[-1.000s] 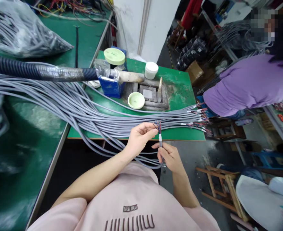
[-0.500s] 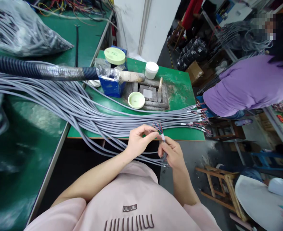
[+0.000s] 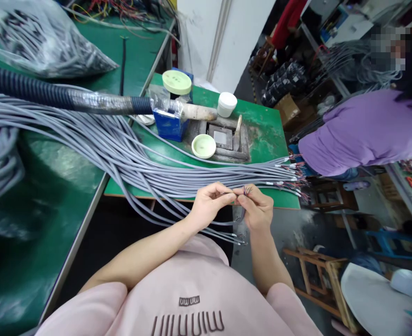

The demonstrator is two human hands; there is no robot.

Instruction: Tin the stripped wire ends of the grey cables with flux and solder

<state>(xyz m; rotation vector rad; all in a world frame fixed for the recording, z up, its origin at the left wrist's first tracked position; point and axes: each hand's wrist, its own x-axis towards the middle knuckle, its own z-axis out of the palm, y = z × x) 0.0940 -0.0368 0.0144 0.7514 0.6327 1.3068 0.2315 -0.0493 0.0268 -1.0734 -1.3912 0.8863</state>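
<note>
My right hand (image 3: 258,207) is closed around the end of a grey cable (image 3: 242,215), whose sheath shows below the fingers. Thin coloured wires (image 3: 248,190) fan out above its thumb and forefinger. My left hand (image 3: 209,203) pinches a thin wire at that end, its fingertips almost touching those of my right hand. Just beyond both hands lies a thick bundle of grey cables (image 3: 178,179) along the bench. Their stripped ends (image 3: 299,177), with white labels and coloured wires, reach the bench's right edge. A few more cables hang below my hands, near my lap.
On the green bench (image 3: 265,133) stand a solder pot (image 3: 223,136), a pale green dish (image 3: 203,146), a white jar (image 3: 227,103) and a blue box (image 3: 170,125). A ribbed hose (image 3: 101,101) crosses above the cables. A co-worker in purple (image 3: 363,130) is at the right, beyond a wooden stool (image 3: 309,275).
My right hand has risen and turned, now gripping the cable end nearer its wires. The white label there is no longer visible. My left hand has shifted slightly right. The view has moved a little.
</note>
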